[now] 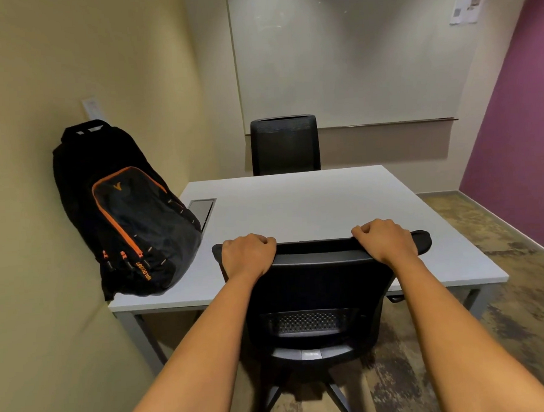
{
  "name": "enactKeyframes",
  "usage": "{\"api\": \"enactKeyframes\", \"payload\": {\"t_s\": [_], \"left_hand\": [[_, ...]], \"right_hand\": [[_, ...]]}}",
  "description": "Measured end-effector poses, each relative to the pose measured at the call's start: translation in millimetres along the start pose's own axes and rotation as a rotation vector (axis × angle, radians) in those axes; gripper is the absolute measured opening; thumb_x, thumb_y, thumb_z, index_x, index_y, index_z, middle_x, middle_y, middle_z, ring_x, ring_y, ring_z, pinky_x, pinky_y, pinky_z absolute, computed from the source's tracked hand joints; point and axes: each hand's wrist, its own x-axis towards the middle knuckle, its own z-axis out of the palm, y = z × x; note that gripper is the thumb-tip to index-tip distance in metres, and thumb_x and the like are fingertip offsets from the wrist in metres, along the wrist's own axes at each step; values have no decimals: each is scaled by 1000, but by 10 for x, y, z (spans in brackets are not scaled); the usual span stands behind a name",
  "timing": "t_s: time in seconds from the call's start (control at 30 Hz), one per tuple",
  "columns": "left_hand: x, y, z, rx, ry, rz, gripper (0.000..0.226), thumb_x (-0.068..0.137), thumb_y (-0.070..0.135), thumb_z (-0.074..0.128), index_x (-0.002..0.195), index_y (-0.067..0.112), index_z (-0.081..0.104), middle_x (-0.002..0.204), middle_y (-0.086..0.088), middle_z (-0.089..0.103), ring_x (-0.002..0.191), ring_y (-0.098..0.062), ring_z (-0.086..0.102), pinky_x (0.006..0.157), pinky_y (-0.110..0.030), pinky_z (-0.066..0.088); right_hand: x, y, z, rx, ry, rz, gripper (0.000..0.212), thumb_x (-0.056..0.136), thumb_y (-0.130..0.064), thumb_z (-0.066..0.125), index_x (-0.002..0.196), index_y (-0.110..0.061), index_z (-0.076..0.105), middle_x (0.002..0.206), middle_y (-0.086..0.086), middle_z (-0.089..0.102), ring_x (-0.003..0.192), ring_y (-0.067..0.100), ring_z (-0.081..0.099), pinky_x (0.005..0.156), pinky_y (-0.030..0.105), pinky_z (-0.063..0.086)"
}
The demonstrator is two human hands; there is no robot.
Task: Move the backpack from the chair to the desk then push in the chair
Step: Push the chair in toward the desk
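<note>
A black backpack (123,213) with orange trim stands on the left end of the white desk (311,203), leaning against the beige wall. A black office chair (319,291) faces the desk's near edge, its seat tucked under the desktop. My left hand (246,256) grips the left side of the chair's top rail. My right hand (384,239) grips the right side of the same rail. Both forearms reach straight forward from the bottom of the view.
A second black chair (285,145) stands at the desk's far side. A grey cable hatch (203,208) is set into the desktop beside the backpack. A purple wall (518,114) is on the right, with open patterned carpet (506,304) beside the desk.
</note>
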Motion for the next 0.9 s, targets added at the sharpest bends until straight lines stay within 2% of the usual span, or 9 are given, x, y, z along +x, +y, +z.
{"api": "enactKeyframes", "payload": {"t_s": [0.23, 0.37, 0.5, 0.57, 0.67, 0.77, 0.9], "left_hand": [[-4, 12, 8, -33, 8, -10, 45, 92, 34, 32, 77, 16, 70, 76, -4, 67, 65, -21, 46, 70, -31, 32], [-51, 10, 2, -44, 27, -18, 42, 92, 32, 33, 77, 18, 70, 82, -5, 70, 69, -22, 48, 68, -31, 31], [-109, 31, 4, -35, 51, -10, 40, 93, 26, 33, 76, 14, 67, 84, -8, 70, 72, -23, 50, 68, -31, 31], [-132, 36, 15, -32, 62, -5, 36, 94, 24, 33, 83, 13, 66, 88, -6, 69, 81, -24, 56, 73, -33, 33], [-191, 32, 62, 1, 89, 12, 23, 93, 16, 41, 95, 11, 63, 92, -4, 68, 87, -24, 60, 75, -32, 35], [-241, 8, 100, 29, 103, 69, 22, 94, 11, 41, 97, 12, 63, 96, -5, 69, 89, -24, 60, 85, -34, 41], [-246, -34, 88, 82, 84, 169, 29, 98, 16, 34, 110, 16, 60, 106, -2, 64, 104, -22, 57, 95, -36, 40]], "right_hand": [[-18, -2, -13, 15, 18, 4, 49, 93, -38, 37, 73, -7, 68, 67, 8, 63, 66, 26, 60, 64, 32, 47], [-63, 3, -13, -15, 11, -11, 49, 94, -36, 33, 71, -6, 65, 66, 6, 61, 64, 26, 55, 55, 29, 38], [-125, 42, -20, -42, -38, -48, 49, 97, -36, 27, 88, -12, 69, 85, 9, 70, 70, 24, 53, 58, 31, 36], [-166, 65, -37, -55, -69, -78, 48, 98, -36, 24, 96, -14, 67, 94, 7, 70, 78, 25, 56, 62, 31, 35], [-247, 78, -62, -75, -92, -144, 47, 100, -32, 22, 105, -14, 65, 106, 5, 69, 94, 26, 59, 72, 31, 38], [-385, 82, -87, -47, -53, -181, 46, 101, -29, 22, 120, -15, 61, 123, 4, 64, 112, 24, 55, 93, 31, 37], [-618, 152, -96, -13, -23, -235, 46, 103, -26, 22, 144, -15, 39, 150, 1, 41, 138, 15, 36, 114, 27, 22]]}}
